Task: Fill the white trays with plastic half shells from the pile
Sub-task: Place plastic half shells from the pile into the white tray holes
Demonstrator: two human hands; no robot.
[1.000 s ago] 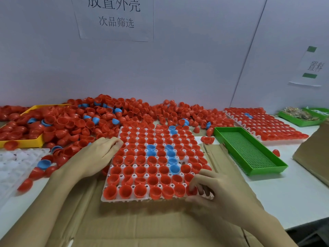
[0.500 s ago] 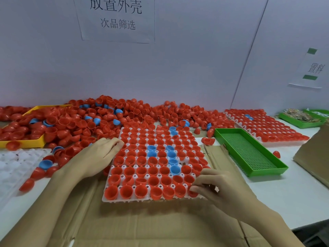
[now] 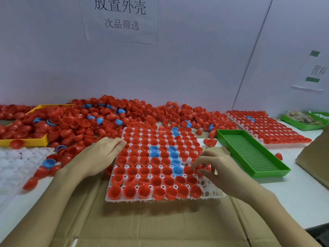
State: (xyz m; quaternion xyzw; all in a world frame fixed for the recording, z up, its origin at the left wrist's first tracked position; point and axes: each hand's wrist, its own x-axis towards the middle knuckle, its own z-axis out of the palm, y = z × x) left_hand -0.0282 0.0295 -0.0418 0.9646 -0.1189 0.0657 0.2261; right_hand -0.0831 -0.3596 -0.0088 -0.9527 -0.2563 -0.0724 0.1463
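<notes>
Cardboard (image 3: 151, 227): flattened sheet nearest the viewer, under the middle tray.
Middle tray (image 3: 212, 192): white, on the cardboard; nearly all pockets hold red half shells, a few hold blue ones; some pockets at its near right corner show bare.
Right hand (image 3: 218, 172): over the tray's right side, fingers curled, pinching red shells (image 3: 203, 167).
Left hand (image 3: 97, 155): flat on the tray's left edge, fingers straight, holding nothing.
Empty tray (image 3: 12, 163): white, at far left.
Green tray (image 3: 249, 154): mesh floor, just right of the middle tray.
Pile (image 3: 110, 118): loose red and blue shells behind, along the wall, spilling over a yellow tray (image 3: 26, 142).
Filled tray (image 3: 267, 125): far right, red shells.
</notes>
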